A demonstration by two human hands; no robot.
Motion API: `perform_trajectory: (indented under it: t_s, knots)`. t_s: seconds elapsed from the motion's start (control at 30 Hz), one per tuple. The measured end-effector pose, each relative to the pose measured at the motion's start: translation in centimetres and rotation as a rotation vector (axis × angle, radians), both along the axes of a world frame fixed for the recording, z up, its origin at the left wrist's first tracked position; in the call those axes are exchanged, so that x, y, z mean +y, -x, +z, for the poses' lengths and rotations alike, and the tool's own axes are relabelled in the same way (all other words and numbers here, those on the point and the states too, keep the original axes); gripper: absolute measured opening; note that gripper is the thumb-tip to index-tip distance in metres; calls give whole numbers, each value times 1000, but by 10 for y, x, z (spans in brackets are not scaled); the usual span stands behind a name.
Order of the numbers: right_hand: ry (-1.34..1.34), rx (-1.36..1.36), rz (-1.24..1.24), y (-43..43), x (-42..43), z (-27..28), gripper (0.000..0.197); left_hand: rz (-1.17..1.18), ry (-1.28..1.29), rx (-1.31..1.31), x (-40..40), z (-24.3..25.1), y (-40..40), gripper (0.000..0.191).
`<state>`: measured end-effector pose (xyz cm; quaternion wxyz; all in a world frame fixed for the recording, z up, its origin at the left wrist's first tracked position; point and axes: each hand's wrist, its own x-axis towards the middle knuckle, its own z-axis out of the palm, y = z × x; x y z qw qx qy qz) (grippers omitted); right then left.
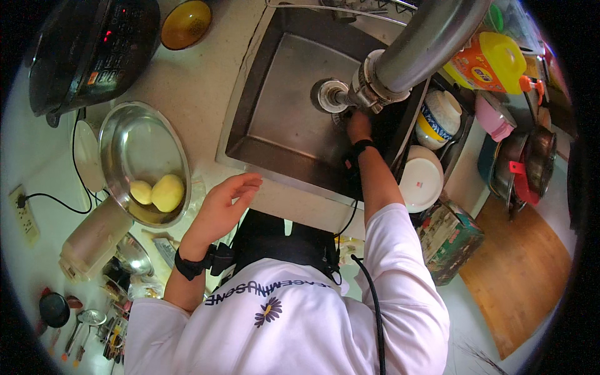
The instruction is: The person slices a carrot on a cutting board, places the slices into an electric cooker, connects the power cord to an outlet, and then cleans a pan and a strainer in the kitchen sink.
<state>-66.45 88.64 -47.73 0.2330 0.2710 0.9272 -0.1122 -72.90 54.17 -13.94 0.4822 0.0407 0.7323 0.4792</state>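
Inside the stainless steel sink [300,96], my right hand [360,127] reaches down along the right side. Its fingers are mostly hidden behind the end of a thick metal tap spout [422,51], so what they hold or touch cannot be seen. Close by is the round metal drain fitting [332,95]. My left hand [225,211] hovers by the sink's front rim, fingers loosely together and thumb apart, with nothing in it. To its left, an oval steel basin [140,136] contains two peeled potatoes [167,193] [141,192]. Both wrists wear black bands.
A black rice cooker [93,56] and amber bowl [186,24] stand back left. Stacked bowls [438,117], a white bowl [421,185] and a yellow detergent bottle [492,63] are at right. A plastic jug [96,239] lies left; a black cord [375,304] crosses my shirt.
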Motion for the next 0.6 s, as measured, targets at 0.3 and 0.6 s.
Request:
perform_trajectory:
  t_s: [0.3, 0.6]
  knots:
    - [-30, 85, -22, 18, -14, 18, 13, -30, 35, 17, 3, 1, -5, 29]
    - [-96, 102, -8, 18, -11, 35, 19, 23, -10, 26, 0, -7, -4, 27]
